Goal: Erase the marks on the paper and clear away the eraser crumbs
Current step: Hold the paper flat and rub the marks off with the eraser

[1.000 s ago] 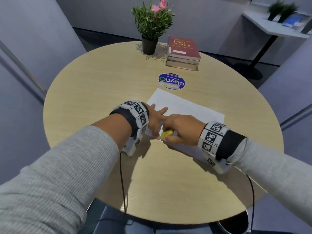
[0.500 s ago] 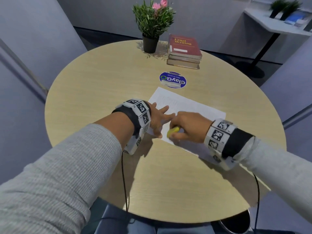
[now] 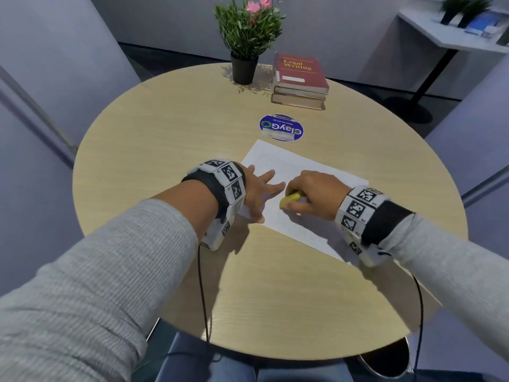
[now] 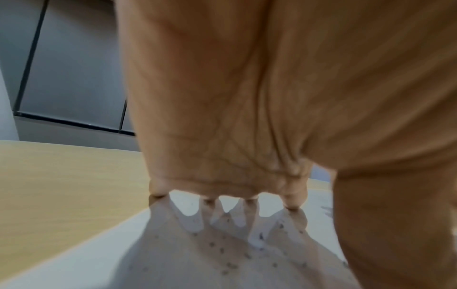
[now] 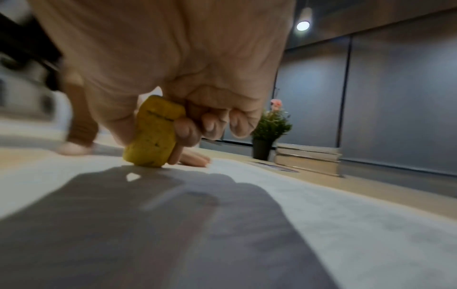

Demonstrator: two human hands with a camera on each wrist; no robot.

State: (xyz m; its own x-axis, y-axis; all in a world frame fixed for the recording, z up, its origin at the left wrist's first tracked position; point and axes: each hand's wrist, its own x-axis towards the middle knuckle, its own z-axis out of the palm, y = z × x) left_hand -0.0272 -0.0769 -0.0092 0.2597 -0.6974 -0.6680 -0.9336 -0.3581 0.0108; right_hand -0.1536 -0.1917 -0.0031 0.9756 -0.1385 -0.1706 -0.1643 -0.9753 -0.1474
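A white sheet of paper [image 3: 297,172] lies slanted on the round wooden table [image 3: 165,133]. My left hand [image 3: 257,191] rests on the sheet's left part with fingers spread flat, holding it down. My right hand [image 3: 311,195] grips a yellow eraser [image 3: 289,200] between thumb and fingers; the eraser's lower end [image 5: 150,136] touches the paper [image 5: 321,215]. Dark eraser crumbs [image 4: 227,252] are scattered on the paper [image 4: 86,260] under my left palm [image 4: 247,97]. Pencil marks are too faint to make out.
A round blue sticker-like disc [image 3: 281,127] lies just beyond the paper. Farther back stand a potted plant [image 3: 248,37] and a stack of books [image 3: 300,81] with a red one on top. The table's near edge [image 3: 275,351] is close to my lap.
My right hand with the eraser has slid rightward and slightly away across the paper. The left hand has stayed pressed on the sheet.
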